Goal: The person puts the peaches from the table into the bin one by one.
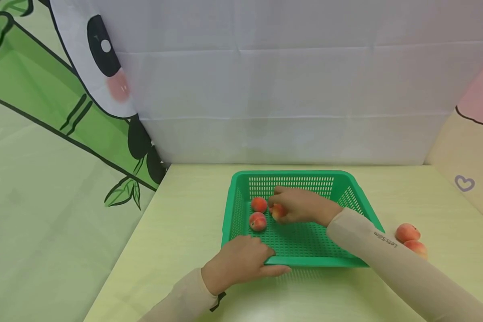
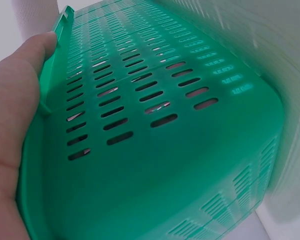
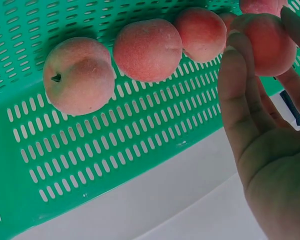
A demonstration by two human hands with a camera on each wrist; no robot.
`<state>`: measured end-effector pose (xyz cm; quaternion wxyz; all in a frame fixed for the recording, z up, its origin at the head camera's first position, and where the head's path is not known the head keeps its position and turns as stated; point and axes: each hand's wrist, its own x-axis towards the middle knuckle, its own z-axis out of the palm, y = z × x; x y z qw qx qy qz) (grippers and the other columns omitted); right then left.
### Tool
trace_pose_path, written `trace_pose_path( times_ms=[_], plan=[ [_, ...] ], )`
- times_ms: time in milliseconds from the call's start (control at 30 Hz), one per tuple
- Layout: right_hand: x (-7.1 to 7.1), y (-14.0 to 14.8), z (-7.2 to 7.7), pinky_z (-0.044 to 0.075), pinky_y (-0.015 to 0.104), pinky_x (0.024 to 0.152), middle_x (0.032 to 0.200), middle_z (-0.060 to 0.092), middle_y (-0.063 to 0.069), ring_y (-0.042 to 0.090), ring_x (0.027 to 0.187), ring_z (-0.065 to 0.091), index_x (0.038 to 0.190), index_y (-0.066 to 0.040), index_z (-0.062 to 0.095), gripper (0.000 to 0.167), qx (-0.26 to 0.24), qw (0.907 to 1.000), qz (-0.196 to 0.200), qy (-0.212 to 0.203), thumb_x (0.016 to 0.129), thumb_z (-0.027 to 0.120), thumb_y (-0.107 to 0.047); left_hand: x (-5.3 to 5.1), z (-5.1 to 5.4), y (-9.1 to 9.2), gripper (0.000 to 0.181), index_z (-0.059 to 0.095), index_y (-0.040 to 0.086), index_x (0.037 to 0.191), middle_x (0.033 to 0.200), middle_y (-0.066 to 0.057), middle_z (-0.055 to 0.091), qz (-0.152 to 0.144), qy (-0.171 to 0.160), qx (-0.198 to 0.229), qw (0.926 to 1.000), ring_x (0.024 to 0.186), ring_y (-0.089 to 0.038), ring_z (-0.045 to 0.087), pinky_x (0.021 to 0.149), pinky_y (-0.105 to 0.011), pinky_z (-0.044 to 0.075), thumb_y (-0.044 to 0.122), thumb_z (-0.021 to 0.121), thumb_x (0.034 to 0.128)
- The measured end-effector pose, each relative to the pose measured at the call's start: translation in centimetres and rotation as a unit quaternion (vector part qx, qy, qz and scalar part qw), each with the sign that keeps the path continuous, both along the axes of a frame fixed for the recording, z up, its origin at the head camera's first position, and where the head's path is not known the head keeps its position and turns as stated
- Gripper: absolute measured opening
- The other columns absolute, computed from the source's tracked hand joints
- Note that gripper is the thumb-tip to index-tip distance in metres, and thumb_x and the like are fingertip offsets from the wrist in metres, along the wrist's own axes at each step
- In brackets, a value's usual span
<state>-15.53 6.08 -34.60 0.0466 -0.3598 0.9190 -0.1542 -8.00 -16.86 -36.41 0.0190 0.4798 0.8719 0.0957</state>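
Observation:
A green plastic basket (image 1: 306, 261) with slotted walls stands on the table. My left hand (image 1: 241, 261) grips its near rim at the left corner, fingers over the edge and thumb outside; the left wrist view shows that thumb (image 2: 37, 47) along the rim. Inside the basket, my right hand (image 1: 299, 205) holds a peach (image 3: 272, 45) between fingers and thumb. Beside it at the basket's left lie a red peach (image 1: 259, 204) and another peach (image 1: 258, 222). The right wrist view shows several peaches along the wall, among them a paler peach (image 3: 80, 77) with a stem hollow.
To the right of the basket, one peach (image 1: 408, 233) and a second peach (image 1: 416, 248) lie on the pale yellow table (image 1: 177, 214), partly behind the right sleeve (image 1: 370, 237). A white sheet (image 1: 265, 89) hangs behind the table, with printed cloth (image 1: 44, 179) at the left.

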Motion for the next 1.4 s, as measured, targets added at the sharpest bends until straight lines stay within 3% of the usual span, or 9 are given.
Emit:
trace_pose_path(
  times_ms=[267, 467, 733, 1200, 1400],
  plan=[
    [0.0, -0.5, -0.6, 0.054, 0.034, 0.080, 0.103, 0.056, -0.001, 0.015, 0.087, 0.056, 0.115, -0.010, 0.074, 0.029, 0.014, 0.9997, -0.001, -0.020, 0.088, 0.081, -0.002, 0.1, 0.0, -0.1, 0.066, 0.033, 0.022, 0.058, 0.053, 0.014, 0.016, -0.004, 0.013, 0.009, 0.9999, 0.049, 0.001, 0.012, 0.045, -0.019, 0.014, 0.058, 0.066, 0.1023],
    [0.3, -0.8, -0.5, 0.054, 0.033, 0.078, 0.103, 0.057, -0.001, 0.016, 0.084, 0.055, 0.117, -0.010, 0.074, 0.030, 0.029, 0.9995, 0.004, -0.008, 0.089, 0.079, 0.000, 0.1, -0.1, -0.1, 0.066, 0.034, 0.022, 0.058, 0.052, 0.014, 0.016, -0.002, 0.015, 0.008, 0.9999, 0.048, 0.001, 0.013, 0.044, -0.019, 0.015, 0.058, 0.066, 0.1026],
    [0.4, -1.0, -0.4, 0.051, 0.031, 0.069, 0.100, 0.053, -0.005, 0.014, 0.082, 0.054, 0.121, -0.019, 0.074, 0.037, 0.064, 0.9973, -0.016, -0.032, 0.091, 0.078, 0.001, -0.1, 0.0, -0.1, 0.065, 0.034, 0.023, 0.058, 0.052, 0.014, 0.017, -0.007, 0.004, 0.007, 0.9999, 0.048, 0.001, 0.013, 0.045, -0.019, 0.014, 0.057, 0.066, 0.1032],
    [0.2, -1.1, -1.1, 0.049, 0.028, 0.069, 0.097, 0.050, -0.002, 0.016, 0.075, 0.053, 0.112, -0.013, 0.074, 0.030, 0.049, 0.9982, 0.010, -0.033, 0.089, 0.079, 0.006, 0.0, 0.0, 0.0, 0.066, 0.034, 0.023, 0.057, 0.052, 0.013, 0.017, -0.005, 0.009, 0.012, 0.9999, 0.049, 0.000, 0.013, 0.045, -0.019, 0.014, 0.057, 0.067, 0.1023],
    [0.3, -1.2, -1.2, 0.047, 0.027, 0.067, 0.098, 0.050, -0.002, 0.015, 0.072, 0.055, 0.112, -0.015, 0.073, 0.029, 0.053, 0.9976, -0.005, -0.043, 0.092, 0.074, 0.006, 0.0, 0.1, 0.0, 0.066, 0.034, 0.023, 0.057, 0.052, 0.014, 0.016, -0.004, 0.008, 0.015, 0.9999, 0.049, 0.001, 0.014, 0.044, -0.020, 0.014, 0.058, 0.066, 0.1027]
  ],
)
